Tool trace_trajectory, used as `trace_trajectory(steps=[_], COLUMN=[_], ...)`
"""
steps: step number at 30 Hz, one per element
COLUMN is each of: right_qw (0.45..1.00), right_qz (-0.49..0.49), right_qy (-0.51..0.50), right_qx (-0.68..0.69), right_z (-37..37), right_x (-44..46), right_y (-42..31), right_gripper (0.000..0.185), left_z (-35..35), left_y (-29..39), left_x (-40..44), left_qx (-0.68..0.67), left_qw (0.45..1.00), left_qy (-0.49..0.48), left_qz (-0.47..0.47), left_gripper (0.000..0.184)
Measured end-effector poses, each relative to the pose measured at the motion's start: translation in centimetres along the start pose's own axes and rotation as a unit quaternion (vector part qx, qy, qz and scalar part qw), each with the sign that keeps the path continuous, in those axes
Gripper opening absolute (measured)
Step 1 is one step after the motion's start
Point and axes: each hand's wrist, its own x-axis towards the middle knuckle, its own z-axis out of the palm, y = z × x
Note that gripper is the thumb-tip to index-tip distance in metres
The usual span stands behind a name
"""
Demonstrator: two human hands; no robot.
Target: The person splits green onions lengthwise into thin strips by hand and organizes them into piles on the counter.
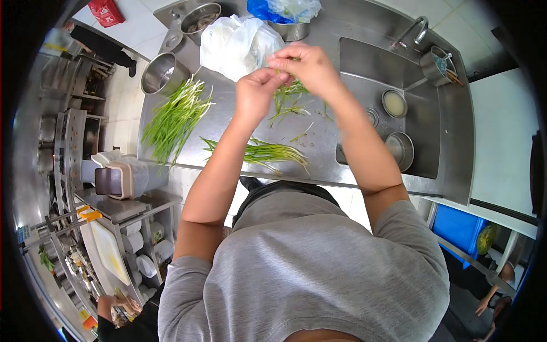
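Both my hands meet over the steel counter (pixel 225 111), fingertips pinched close together. Thin bits of green and pale stem show between the fingers of my left hand (pixel 254 94) and my right hand (pixel 307 65); they look like a spring onion, mostly hidden. Just below my hands lie loose green trimmings (pixel 288 108). A bunch of spring onions (pixel 273 153) rests near the counter's front edge, partly behind my left forearm. A larger pile of spring onions (pixel 176 122), white ends pointing away from me, sits at the left.
A white plastic bag (pixel 236 45) stands behind my left hand. To its left are a steel pot (pixel 164 74) and a bowl with dark contents (pixel 200 21). The sink (pixel 421 142) at right holds a bowl of cloudy liquid (pixel 394 104). Other people are at the edges.
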Motion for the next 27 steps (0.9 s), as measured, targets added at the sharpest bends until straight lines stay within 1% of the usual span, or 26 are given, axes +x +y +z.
trace_trajectory(steps=[2, 3, 4, 5, 7, 9, 11, 14, 20, 23, 24, 26, 27], right_qw=[0.996, 0.992, 0.993, 0.996, 0.998, 0.997, 0.995, 0.998, 0.991, 0.996, 0.995, 0.968, 0.958], right_qz=[-0.060, -0.089, -0.087, -0.058, 0.002, -0.001, 0.005, 0.051, 0.023, 0.048, 0.039, 0.022, 0.025], right_qy=[0.059, 0.088, 0.036, 0.024, 0.001, 0.016, 0.025, 0.037, 0.073, 0.061, 0.076, 0.104, 0.123], right_qx=[0.007, 0.011, 0.065, 0.062, 0.057, 0.074, 0.094, 0.020, -0.107, -0.040, 0.050, 0.226, 0.260], right_z=[1.9, 2.9, 3.7, 3.9, 4.2, 4.4, 4.5, 4.3, 4.6, 4.3, 4.3, 4.2, 3.8], right_x=[-0.6, -1.0, -1.2, -1.8, -3.6, -4.5, -5.3, -6.1, -6.5, -6.0, -6.0, -5.8, -5.8], right_y=[2.1, 3.4, 5.1, 5.2, 5.4, 6.4, 7.2, 7.4, 7.6, 8.2, 8.3, 7.5, 7.1], right_gripper=[0.027, 0.028, 0.030, 0.029, 0.027, 0.023, 0.020, 0.016, 0.011, 0.009, 0.009, 0.009, 0.009], left_z=[-0.5, -0.6, -0.6, -0.7, -1.5, -2.8, -4.2, -5.7, -7.0, -8.0, -8.3, -9.1, -10.0], left_y=[-1.0, -1.3, -1.3, -1.3, -1.1, -1.0, -1.0, -1.2, -1.3, -1.2, -1.4, -2.0, -2.3], left_x=[0.2, 0.2, 0.0, -0.3, -0.7, -1.1, -1.7, -2.5, -3.8, -4.5, -4.7, -5.2, -5.4], left_qx=[-0.014, -0.079, -0.143, -0.206, -0.267, -0.309, -0.301, -0.298, -0.299, -0.295, -0.306, -0.328, -0.323], left_qw=[0.997, 0.990, 0.978, 0.960, 0.937, 0.910, 0.909, 0.907, 0.897, 0.895, 0.891, 0.883, 0.882], left_qy=[0.072, 0.110, 0.148, 0.184, 0.224, 0.272, 0.286, 0.297, 0.325, 0.332, 0.333, 0.335, 0.341], left_qz=[0.019, 0.026, 0.031, 0.037, 0.036, 0.042, 0.032, 0.029, 0.027, 0.020, 0.024, 0.032, 0.042], left_gripper=[0.023, 0.023, 0.022, 0.022, 0.022, 0.020, 0.023, 0.027, 0.025, 0.026, 0.026, 0.026, 0.026])
